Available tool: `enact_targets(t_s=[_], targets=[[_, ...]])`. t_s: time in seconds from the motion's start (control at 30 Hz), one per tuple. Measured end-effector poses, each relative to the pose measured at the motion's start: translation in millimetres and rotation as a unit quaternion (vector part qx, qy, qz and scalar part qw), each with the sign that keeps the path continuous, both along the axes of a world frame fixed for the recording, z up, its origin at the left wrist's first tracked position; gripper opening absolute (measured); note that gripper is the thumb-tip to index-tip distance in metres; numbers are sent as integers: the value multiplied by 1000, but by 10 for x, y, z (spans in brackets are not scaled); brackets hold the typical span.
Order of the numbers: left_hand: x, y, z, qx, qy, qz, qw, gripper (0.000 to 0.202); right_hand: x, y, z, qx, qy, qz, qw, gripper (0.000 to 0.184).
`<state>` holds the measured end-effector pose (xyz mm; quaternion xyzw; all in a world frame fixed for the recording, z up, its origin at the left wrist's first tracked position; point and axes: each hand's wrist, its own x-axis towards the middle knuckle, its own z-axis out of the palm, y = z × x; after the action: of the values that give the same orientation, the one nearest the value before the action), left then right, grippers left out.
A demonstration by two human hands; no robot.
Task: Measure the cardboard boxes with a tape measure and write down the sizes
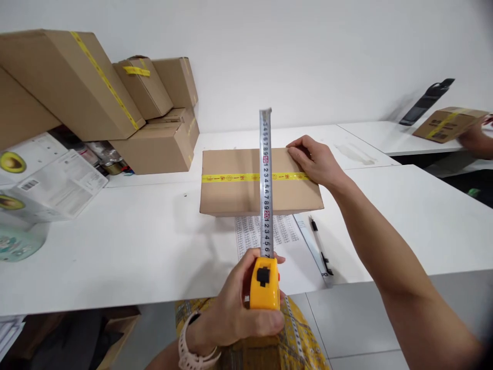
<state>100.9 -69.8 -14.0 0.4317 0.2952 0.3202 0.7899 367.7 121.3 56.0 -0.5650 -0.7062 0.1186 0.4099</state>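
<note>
My left hand is closed around a yellow tape measure held near the table's front edge. Its steel blade runs up and away over a flat cardboard box sealed with yellow tape. My right hand rests on the box's far right corner, fingers curled over the edge. The box lies on a printed sheet of paper on the white table. A pen lies to the right of the sheet.
Several cardboard boxes are stacked at the back left, with white printed cartons in front of them. At the far right another person's hand holds a taped box on a second table. A taped parcel sits below the table edge.
</note>
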Motion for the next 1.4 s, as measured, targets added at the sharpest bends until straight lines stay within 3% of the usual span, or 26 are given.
enact_targets(t_s=[0.2, 0.4, 0.57, 0.73, 1.0, 1.4], targets=[[151, -111, -251, -43, -28, 2, 999, 68, -70, -104, 77, 31, -83, 3, 996, 15], [263, -349, -505, -68, -37, 4, 997, 78, -97, -35, 49, 99, -174, 22, 979, 37], [289, -336, -421, -63, -39, 8, 997, 80, -57, -20, 17, 127, -246, 31, 960, 47], [278, -285, -299, -68, -40, -2, 997, 75, -44, -25, 5, 129, -248, 41, 959, 45], [330, -403, -502, -77, -29, 5, 997, 79, -20, 16, -49, 157, -228, 55, 959, 44], [311, -404, -495, -53, -33, -9, 998, 78, -50, -20, -16, 134, -238, 44, 961, 47]])
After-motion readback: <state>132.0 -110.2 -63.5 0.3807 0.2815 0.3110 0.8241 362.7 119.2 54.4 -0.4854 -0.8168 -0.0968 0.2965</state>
